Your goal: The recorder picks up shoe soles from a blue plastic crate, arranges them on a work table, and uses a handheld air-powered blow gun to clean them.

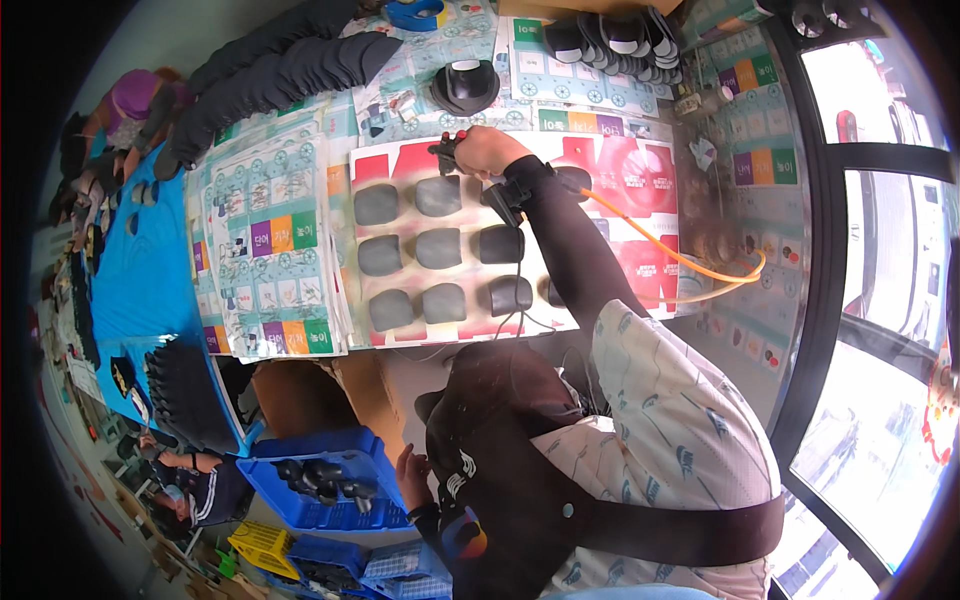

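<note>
My left hand (412,480) is hanging beside the blue crate (340,518); I cannot tell if it is empty. Gray pads (439,249) are lying in rows on the red-and-white sheet (655,180). By its far edge, my right hand (490,152) is gripping a spray gun (446,151). I'm probably spraying; next needs steady sweeping.

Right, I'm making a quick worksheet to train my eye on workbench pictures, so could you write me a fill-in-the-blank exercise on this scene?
1. The dark handheld tool is gripped by the person's ____ fingers.
2. The looping hose to the right of the patterned sleeve and dark forearm cover is ____ in colour.
3. The large crate beside the left fingers is ____.
4. The leftmost column of dark pads on the red-and-white sheet has ____ pads.

Missing words: right; orange; blue; three.
</note>
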`<state>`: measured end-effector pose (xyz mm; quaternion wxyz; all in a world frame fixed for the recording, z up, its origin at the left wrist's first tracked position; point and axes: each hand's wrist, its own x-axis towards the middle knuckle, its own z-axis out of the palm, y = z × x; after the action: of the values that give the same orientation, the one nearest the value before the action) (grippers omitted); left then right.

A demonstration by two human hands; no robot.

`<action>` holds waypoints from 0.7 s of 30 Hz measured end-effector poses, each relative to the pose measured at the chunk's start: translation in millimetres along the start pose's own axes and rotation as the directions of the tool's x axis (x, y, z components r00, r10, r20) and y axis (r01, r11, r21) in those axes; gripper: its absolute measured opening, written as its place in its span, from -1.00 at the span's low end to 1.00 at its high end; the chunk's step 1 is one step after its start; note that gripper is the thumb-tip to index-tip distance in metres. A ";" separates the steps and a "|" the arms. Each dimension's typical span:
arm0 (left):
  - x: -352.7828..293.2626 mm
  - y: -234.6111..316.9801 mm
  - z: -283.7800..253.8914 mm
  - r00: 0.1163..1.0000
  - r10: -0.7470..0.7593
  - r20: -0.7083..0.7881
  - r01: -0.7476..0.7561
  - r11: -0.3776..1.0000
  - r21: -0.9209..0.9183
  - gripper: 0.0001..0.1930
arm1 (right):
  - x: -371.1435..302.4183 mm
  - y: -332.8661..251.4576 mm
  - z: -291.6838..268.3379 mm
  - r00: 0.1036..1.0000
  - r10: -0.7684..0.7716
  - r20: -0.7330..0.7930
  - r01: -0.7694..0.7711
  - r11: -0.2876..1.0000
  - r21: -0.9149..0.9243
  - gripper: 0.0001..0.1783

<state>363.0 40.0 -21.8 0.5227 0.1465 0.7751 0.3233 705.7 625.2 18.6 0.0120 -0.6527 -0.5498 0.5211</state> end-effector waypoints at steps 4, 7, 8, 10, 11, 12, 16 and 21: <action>-1.7 -1.2 -1.5 0.999 0.029 0.043 -0.031 0.999 0.040 -0.62 | 1.2 -4.6 1.7 0.996 -0.045 0.074 0.043 0.999 0.028 -0.83; -0.2 1.4 -1.6 0.999 0.006 0.038 -0.008 0.999 0.035 -0.64 | 0.6 -0.2 -2.0 0.999 -0.033 -0.008 0.033 0.996 0.081 -0.83; 0.5 2.8 -1.6 0.999 -0.028 0.023 0.028 0.999 0.023 -0.65 | -1.5 2.4 -5.2 0.999 -0.021 -0.037 0.024 0.996 0.085 -0.83; -1.8 0.5 -2.7 1.000 0.008 0.014 -0.008 0.999 0.045 -0.65 | -2.1 5.3 -6.3 1.000 -0.001 -0.013 0.002 0.995 0.101 -0.84; -2.8 -0.8 -3.4 1.000 0.024 0.010 -0.025 0.998 0.056 -0.65 | -0.6 6.5 -5.2 1.000 -0.003 0.007 0.002 0.996 0.092 -0.84; -3.1 -0.7 -2.9 0.999 0.041 0.014 -0.042 0.997 0.068 -0.65 | -2.5 8.1 -5.9 1.000 0.002 0.023 -0.004 0.997 0.083 -0.85; -0.8 -0.1 -2.5 1.000 0.012 0.026 -0.013 0.999 0.045 -0.64 | -7.8 11.8 -10.3 0.996 0.019 -0.089 -0.006 0.990 0.143 -0.87; -0.2 -3.7 -4.3 0.990 -0.136 0.021 0.138 0.980 -0.142 -0.62 | -5.5 17.9 -6.8 0.999 0.044 0.005 -0.044 0.987 0.155 -0.88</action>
<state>359.6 35.7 -23.0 0.5573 0.0568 0.7552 0.3404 723.9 617.9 14.8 0.0508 -0.6612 -0.4932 0.5631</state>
